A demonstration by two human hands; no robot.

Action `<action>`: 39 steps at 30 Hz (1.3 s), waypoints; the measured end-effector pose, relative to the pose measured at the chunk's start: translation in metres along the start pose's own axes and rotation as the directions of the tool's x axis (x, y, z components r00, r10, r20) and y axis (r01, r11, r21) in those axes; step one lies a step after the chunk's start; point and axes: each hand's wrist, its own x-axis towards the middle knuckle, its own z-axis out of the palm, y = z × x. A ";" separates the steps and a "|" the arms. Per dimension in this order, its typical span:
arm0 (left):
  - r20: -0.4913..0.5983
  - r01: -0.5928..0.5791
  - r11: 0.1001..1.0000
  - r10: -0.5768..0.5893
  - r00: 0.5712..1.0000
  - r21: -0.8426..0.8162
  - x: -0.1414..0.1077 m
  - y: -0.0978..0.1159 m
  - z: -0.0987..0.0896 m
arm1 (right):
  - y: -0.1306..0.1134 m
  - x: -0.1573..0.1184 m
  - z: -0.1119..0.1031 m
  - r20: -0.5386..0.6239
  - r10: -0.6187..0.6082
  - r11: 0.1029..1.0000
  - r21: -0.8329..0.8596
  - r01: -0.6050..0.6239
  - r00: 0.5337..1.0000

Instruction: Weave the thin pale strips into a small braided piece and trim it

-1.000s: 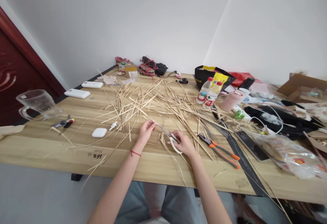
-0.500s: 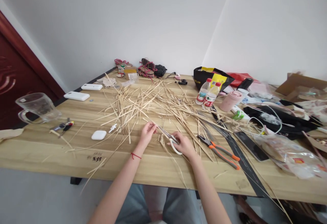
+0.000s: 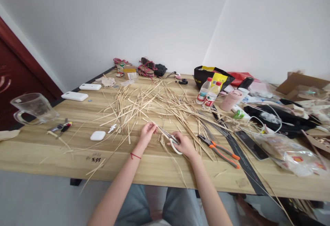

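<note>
My left hand (image 3: pixel 147 133) pinches a thin pale strip near the middle of the table, a red string round its wrist. My right hand (image 3: pixel 184 145) is closed on white-handled scissors (image 3: pixel 175 147), whose blades point up and left to the fingertips of my left hand. Beneath the scissors lies a small knotted bit of straw (image 3: pixel 162 140) with a long thin tail. Beyond both hands spreads a loose heap of pale strips (image 3: pixel 139 104). Orange-handled pliers (image 3: pixel 219 150) rest to the right of my right hand.
A glass mug (image 3: pixel 34 109), a white case (image 3: pixel 98 135) and keys (image 3: pixel 60 127) are on the left. On the right stand two bottles (image 3: pixel 211 95) and a pink cup (image 3: pixel 230 100), with a phone (image 3: pixel 251 145), bags and cables. A person's leg (image 3: pixel 251 212) shows below the table.
The view has shifted slightly, so things on the table appear a little further left. Both hands keep nearly the same pose, with the scissor blades still by my left fingertips.
</note>
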 end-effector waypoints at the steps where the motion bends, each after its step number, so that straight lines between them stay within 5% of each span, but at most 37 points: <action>1: -0.004 -0.002 1.000 0.002 1.000 -0.002 0.000 0.000 0.000 | 0.000 0.000 0.000 -0.002 0.000 1.000 -0.003 0.000 1.000; 14: -0.085 -0.009 0.999 0.005 0.996 -0.047 0.004 -0.006 -0.002 | -0.001 -0.001 -0.004 0.003 -0.005 0.995 -0.101 0.006 1.000; 39: 0.045 0.031 0.999 -0.033 0.998 0.044 0.002 -0.003 -0.002 | 0.001 0.000 -0.003 0.000 -0.006 0.990 -0.142 0.006 1.000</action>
